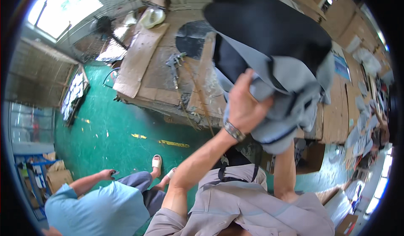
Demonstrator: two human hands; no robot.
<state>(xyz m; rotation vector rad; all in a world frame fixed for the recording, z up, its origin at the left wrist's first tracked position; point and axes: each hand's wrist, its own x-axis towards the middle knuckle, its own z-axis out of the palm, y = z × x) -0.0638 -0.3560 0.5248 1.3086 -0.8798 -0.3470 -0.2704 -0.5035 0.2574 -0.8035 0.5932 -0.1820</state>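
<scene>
The left hand (248, 107) grips grey-and-black fabric (290, 69) over the desk (158, 78); the right hand is hidden behind it, its hold unclear.

Matt cloth bundle (269, 23), rough, worn cardboard (141, 63), metal-looking spray gun (174, 62), smooth, slightly glossy floor (105, 139)

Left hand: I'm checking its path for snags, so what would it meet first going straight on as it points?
The left hand would most likely meet the grey-and-black fabric item first; its fingers appear to touch the grey cloth, though depth there is unclear.
</scene>
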